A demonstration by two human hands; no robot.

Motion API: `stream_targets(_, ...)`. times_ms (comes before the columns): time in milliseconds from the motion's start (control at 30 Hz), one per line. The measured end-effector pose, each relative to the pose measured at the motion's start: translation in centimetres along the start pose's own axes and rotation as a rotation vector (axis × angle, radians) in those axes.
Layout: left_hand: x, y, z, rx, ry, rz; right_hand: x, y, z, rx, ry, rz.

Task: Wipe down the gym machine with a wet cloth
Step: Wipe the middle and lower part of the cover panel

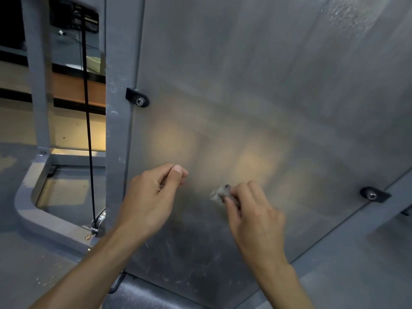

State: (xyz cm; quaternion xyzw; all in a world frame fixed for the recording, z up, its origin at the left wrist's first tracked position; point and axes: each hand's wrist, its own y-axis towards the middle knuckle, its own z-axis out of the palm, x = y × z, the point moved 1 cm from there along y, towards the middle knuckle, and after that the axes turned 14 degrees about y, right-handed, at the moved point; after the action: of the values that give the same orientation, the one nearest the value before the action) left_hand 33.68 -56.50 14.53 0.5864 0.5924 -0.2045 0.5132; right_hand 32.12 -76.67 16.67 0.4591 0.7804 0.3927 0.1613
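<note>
A large frosted grey panel (256,97) of the gym machine fills most of the view, fixed to a grey metal frame (118,130). My right hand (252,215) pinches a small crumpled grey cloth (220,192) against the lower part of the panel. My left hand (153,197) hovers in front of the panel to the left of the cloth, fingers curled with the thumb against the fingertips; nothing shows in it. Scratches and smears mark the panel's bottom area.
Two black bolt brackets hold the panel, one at the left edge (137,98), one at the lower right (374,194). A black cable (88,121) runs down to a pulley (99,221) inside the frame at left. Grey floor lies below and to the right.
</note>
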Motion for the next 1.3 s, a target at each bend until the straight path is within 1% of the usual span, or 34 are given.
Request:
stream_targets(67, 0.0, 0.0, 0.3, 0.013, 0.008, 0.010, -0.5, -2.3, 1.6, 0.113, -0.020, 0.002)
stream_targets(133, 0.0, -0.1, 0.5, 0.030, 0.018, 0.026, -0.7, -2.9, 1.9, 0.142, -0.050, -0.007)
stream_targets(200, 0.1, -0.1, 0.5, 0.032, 0.028, 0.041, -0.5, -1.5, 0.6, 0.072, -0.041, -0.002)
stream_targets(333, 0.2, -0.1, 0.6, 0.044, 0.028, 0.042, -0.3, 2.8, -3.9, -0.192, 0.013, 0.062)
stream_targets(400, 0.2, -0.1, 0.5, 0.038, 0.030, 0.040, -0.3, 3.1, -4.2, -0.209, -0.006, 0.044)
stream_targets(467, 0.1, -0.1, 0.4, 0.035, 0.027, 0.041, -0.6, 1.4, -2.8, -0.138, -0.034, 0.015)
stream_targets(600, 0.1, -0.2, 0.4, 0.044, 0.044, 0.054, -1.8, -3.7, 1.0, 0.093, -0.057, 0.005)
stream_targets(667, 0.1, -0.2, 0.4, 0.043, 0.047, 0.062, -2.0, -4.1, 1.1, 0.113, -0.060, 0.006)
stream_targets(733, 0.1, -0.1, 0.5, 0.041, 0.041, 0.062, -1.8, -2.6, -0.5, 0.019, -0.048, 0.032)
stream_targets(833, 0.2, 0.0, 0.7, 0.045, 0.043, 0.062, -1.5, 0.4, -3.9, -0.190, 0.018, 0.106)
stream_targets(900, 0.1, 0.0, 0.9, 0.056, 0.049, 0.072, -1.7, 0.9, -4.6, -0.230, 0.017, 0.104)
stream_targets(967, 0.0, 0.0, 1.3, 0.067, 0.057, 0.084, -1.9, -0.4, -3.4, -0.155, -0.028, 0.106)
stream_targets(1067, -0.2, -0.1, 1.7, 0.063, 0.068, 0.100, -2.6, -3.8, -0.5, 0.060, -0.066, 0.091)
stream_targets(1100, -0.2, -0.1, 1.8, 0.065, 0.071, 0.104, -2.9, -4.5, 0.0, 0.105, -0.073, 0.081)
stream_targets(1133, -0.2, -0.1, 1.9, 0.070, 0.071, 0.113, -3.0, -4.7, 0.1, 0.115, -0.084, 0.079)
stream_targets(1200, -0.4, -0.2, 2.1, 0.068, 0.066, 0.131, -2.8, -3.6, -1.1, 0.028, -0.092, 0.088)
stream_targets(1300, -0.6, -0.3, 2.3, 0.059, 0.055, 0.139, -2.4, -0.8, -4.2, -0.197, -0.038, 0.153)
